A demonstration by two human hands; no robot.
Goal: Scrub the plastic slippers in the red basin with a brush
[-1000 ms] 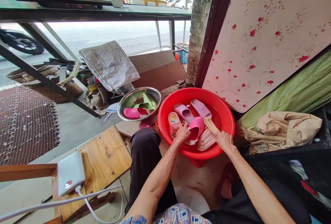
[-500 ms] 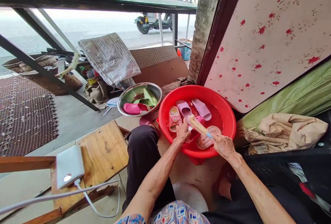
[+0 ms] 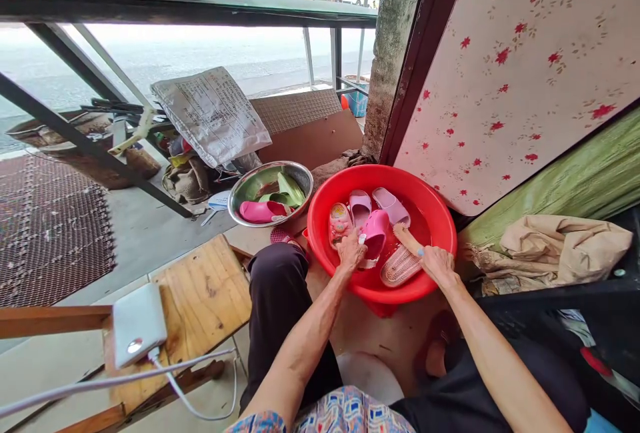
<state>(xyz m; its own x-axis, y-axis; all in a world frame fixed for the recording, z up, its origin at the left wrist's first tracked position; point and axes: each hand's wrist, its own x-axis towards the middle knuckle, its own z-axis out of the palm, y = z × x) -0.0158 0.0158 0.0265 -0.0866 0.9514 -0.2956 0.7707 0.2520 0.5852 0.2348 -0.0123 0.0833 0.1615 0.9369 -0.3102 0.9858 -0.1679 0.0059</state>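
My left hand (image 3: 351, 251) grips a bright pink clog (image 3: 376, 231) by its near side, tilted over the red basin (image 3: 321, 203). In my right hand (image 3: 438, 263) is a wooden-handled scrubbing brush (image 3: 408, 239), its head to the right of the clog and apart from it. Around them in the basin lie a decorated pink sandal (image 3: 339, 218), two lilac slippers, one of them a slide (image 3: 391, 206) at the back, and a pale pink sole (image 3: 401, 267) turned up near the front. Shallow water shows on the basin floor.
Left of the basin, a steel bowl (image 3: 235, 209) holds a pink shoe (image 3: 263, 211) and green ones. A wooden stool (image 3: 210, 286) bears a white power bank (image 3: 139, 323) with a cable. A floral panel (image 3: 500, 86) and a beige cloth (image 3: 565, 246) are at right.
The brush has swung off the pink clog to the right, with my right hand. My left hand has raised and tilted the clog. The scooter has left the view.
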